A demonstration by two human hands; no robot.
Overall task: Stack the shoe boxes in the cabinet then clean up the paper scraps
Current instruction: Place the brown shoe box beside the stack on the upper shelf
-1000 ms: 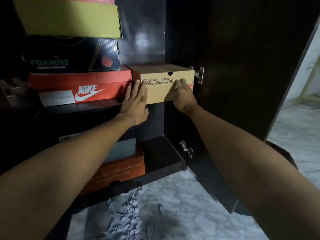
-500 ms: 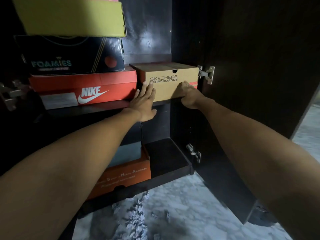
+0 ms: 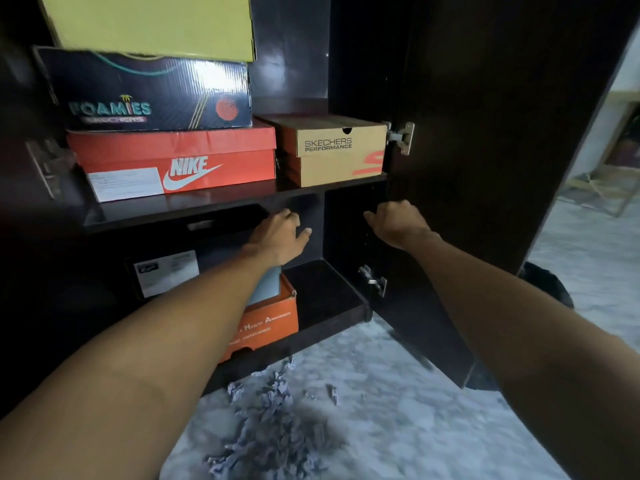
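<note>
A tan Skechers Performance shoe box (image 3: 337,150) sits on the upper shelf (image 3: 180,209) of the dark cabinet, right of a red Nike box (image 3: 173,161). On the Nike box lie a black Foamies box (image 3: 145,91) and a yellow box (image 3: 152,24). An orange box (image 3: 273,323) stands on the bottom shelf. My left hand (image 3: 282,235) and my right hand (image 3: 398,221) hang below the upper shelf, fingers loosely curled, holding nothing. Paper scraps (image 3: 273,420) lie in a heap on the floor in front of the cabinet.
The cabinet door (image 3: 485,133) stands open to the right on metal hinges (image 3: 401,136). A labelled dark box (image 3: 166,271) sits low on the left, partly behind my left arm. The floor (image 3: 433,427) is pale marble. A wooden frame (image 3: 609,188) stands far right.
Both hands have left the front of the tan Skechers box and dropped below the shelf. The box now sits on the shelf, untouched.
</note>
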